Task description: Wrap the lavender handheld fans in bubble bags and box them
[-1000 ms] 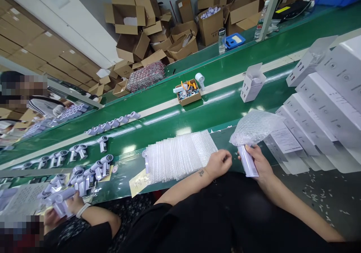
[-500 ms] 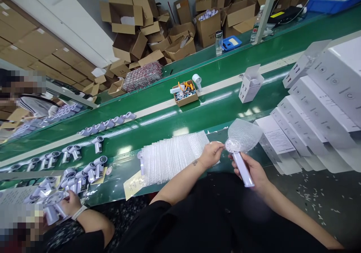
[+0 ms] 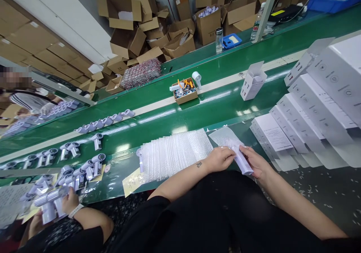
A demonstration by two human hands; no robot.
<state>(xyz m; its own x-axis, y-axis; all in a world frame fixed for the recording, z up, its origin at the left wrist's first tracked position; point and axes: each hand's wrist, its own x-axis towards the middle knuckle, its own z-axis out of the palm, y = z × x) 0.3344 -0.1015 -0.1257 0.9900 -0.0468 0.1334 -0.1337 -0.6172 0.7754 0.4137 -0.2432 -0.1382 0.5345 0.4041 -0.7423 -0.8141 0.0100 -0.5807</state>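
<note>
Swung over to the left since half a second ago, the bubble-wrap bag (image 3: 224, 134) now lies tilted toward the tabletop (image 3: 113, 187), and the left hand (image 3: 222, 158) has shifted from the bag's edge to its gathered mouth. That hand seems to pinch the plastic; the right hand (image 3: 256, 162) grips the pale handheld device (image 3: 244, 163) by its handle, probably to steady it, with its head inside the bag, just right of the row of flat bubble bags (image 3: 175, 155). These overlap like cards, presumably so that each lifts off singly. The yellow note (image 3: 131, 183) beside them bears handwriting I cannot make out. Stepped white boxes (image 3: 299, 123) at right carry icons and print too small to read, as is the label on the plastic bottle (image 3: 256, 25).
</note>
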